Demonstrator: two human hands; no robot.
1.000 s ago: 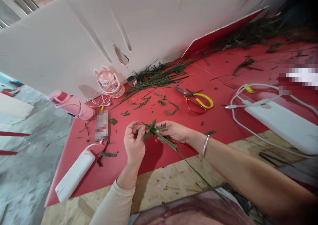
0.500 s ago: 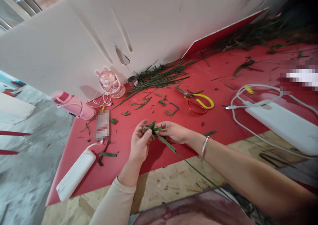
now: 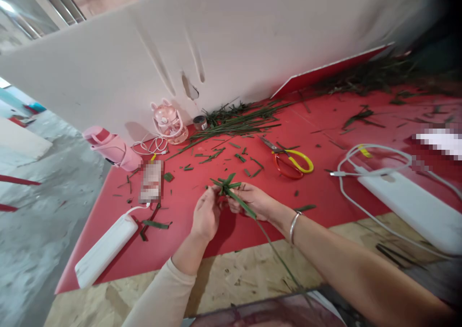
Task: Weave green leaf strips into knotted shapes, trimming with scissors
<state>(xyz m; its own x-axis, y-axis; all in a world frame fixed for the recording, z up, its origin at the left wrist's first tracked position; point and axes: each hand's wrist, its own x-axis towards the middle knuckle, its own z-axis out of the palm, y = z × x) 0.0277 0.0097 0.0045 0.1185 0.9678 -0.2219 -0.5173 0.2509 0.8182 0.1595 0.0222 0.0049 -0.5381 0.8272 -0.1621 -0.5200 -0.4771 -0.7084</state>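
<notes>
Between my hands is a knot of folded green leaf strips (image 3: pixel 226 187), with short ends sticking out and one long blade trailing down to the right toward my lap. My left hand (image 3: pixel 205 215) curls its fingers against the knot's left side. From the right, my right hand (image 3: pixel 254 201), with a silver bangle at the wrist, grips the knot with bent fingers; some fingertips are hidden behind the leaf. Beyond the hands, scissors (image 3: pixel 288 162) with one red and one yellow handle lie on the red tabletop (image 3: pixel 173 242). Cut leaf bits (image 3: pixel 240 157) are scattered near them.
Long green strips (image 3: pixel 238 124) are heaped along the white panel (image 3: pixel 238 38). To the left stand a pink bottle (image 3: pixel 111 149) and a pink clear jug (image 3: pixel 169 122), near a phone (image 3: pixel 151 180) and a white power bank (image 3: pixel 106 250). A cabled white block (image 3: pixel 415 206) lies right.
The left thumb has moved off the top of the knot, and the left hand has turned slightly. More of the leaf ends now show. The camera view has shifted a little.
</notes>
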